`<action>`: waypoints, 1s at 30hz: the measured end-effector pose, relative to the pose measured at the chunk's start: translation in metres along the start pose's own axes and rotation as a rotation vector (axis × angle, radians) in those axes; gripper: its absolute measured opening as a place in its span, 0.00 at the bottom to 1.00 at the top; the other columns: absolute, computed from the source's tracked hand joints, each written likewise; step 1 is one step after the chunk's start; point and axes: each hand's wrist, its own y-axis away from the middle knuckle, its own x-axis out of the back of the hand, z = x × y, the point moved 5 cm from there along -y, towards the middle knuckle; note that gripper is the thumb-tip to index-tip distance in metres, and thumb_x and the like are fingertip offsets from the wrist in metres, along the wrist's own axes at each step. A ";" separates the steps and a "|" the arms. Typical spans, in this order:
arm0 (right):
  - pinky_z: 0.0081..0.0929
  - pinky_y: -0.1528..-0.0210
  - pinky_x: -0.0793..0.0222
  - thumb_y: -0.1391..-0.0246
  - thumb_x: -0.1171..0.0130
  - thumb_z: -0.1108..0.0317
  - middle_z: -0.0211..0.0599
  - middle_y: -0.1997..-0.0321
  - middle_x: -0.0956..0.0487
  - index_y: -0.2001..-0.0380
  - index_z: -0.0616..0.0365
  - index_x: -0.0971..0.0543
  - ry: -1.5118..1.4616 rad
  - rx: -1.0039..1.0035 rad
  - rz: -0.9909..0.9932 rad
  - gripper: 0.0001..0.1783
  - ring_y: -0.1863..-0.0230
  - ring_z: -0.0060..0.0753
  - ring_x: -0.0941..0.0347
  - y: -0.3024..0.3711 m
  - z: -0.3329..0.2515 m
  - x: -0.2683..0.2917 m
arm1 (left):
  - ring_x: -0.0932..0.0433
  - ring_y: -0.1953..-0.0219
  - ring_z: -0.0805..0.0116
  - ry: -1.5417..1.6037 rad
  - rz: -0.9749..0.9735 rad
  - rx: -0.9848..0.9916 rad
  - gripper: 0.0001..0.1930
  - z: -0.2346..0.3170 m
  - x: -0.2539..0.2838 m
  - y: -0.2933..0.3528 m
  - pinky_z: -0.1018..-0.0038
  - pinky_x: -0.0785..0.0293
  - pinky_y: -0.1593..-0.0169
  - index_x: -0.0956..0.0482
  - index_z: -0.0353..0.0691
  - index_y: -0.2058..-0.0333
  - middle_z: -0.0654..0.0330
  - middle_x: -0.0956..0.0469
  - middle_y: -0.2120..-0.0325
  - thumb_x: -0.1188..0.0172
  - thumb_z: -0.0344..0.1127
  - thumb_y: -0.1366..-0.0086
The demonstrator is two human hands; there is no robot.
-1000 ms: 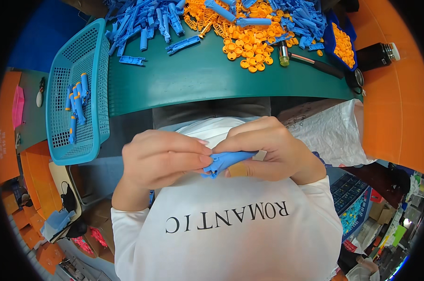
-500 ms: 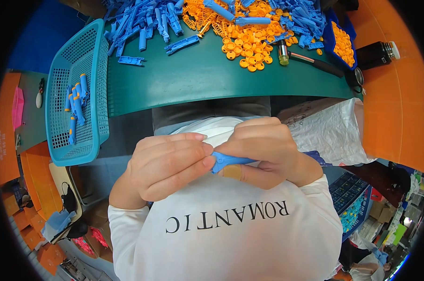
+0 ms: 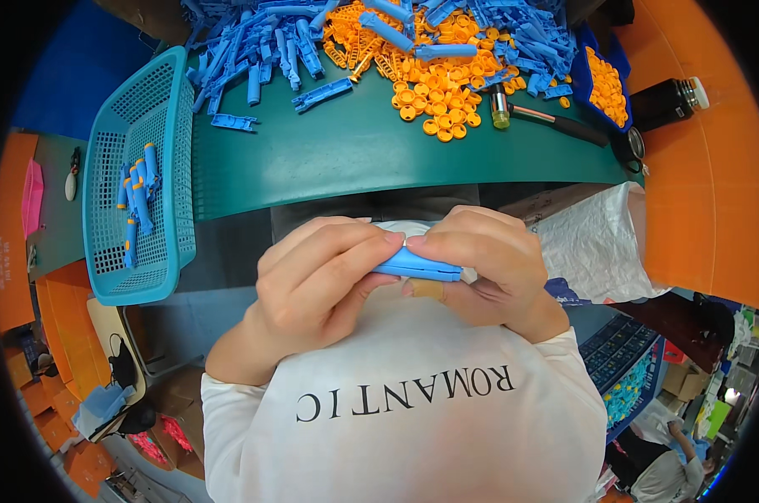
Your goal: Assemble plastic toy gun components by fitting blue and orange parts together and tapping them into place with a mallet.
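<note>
Between my two hands, in front of my white shirt, is a long blue plastic casing piece (image 3: 421,265). My left hand (image 3: 317,272) pinches its left end, thumb below and fingertips on top. At its right part my right hand (image 3: 488,264) grips it, with a tan bandage on one finger beneath the piece. Both sets of fingertips nearly meet at its upper edge; what lies under them is hidden. Past my hands, on the green table (image 3: 312,159), lie a heap of blue casing parts (image 3: 254,50) and a pile of round orange caps (image 3: 438,105).
A turquoise basket (image 3: 103,210) on the left holds several blue pieces with orange ends (image 3: 140,184). A hammer (image 3: 556,120) lies near a blue bin of orange parts (image 3: 608,88) and a black bottle (image 3: 669,102). A white sack (image 3: 602,243) hangs at right.
The blue piece has turned more level, showing more of its length. My left hand has shifted up and right, its thumb now under the piece; my right fingertips have come to the top edge.
</note>
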 end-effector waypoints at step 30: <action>0.41 0.48 0.32 0.55 0.33 0.75 0.34 0.55 0.22 0.64 0.55 0.16 0.902 0.093 -0.130 0.11 0.51 0.43 0.27 -0.105 0.178 -0.030 | 0.22 0.59 0.56 -0.334 -0.058 0.242 0.12 -0.114 -0.030 0.029 0.64 0.27 0.55 0.15 0.42 0.59 0.60 0.20 0.63 0.31 0.27 0.43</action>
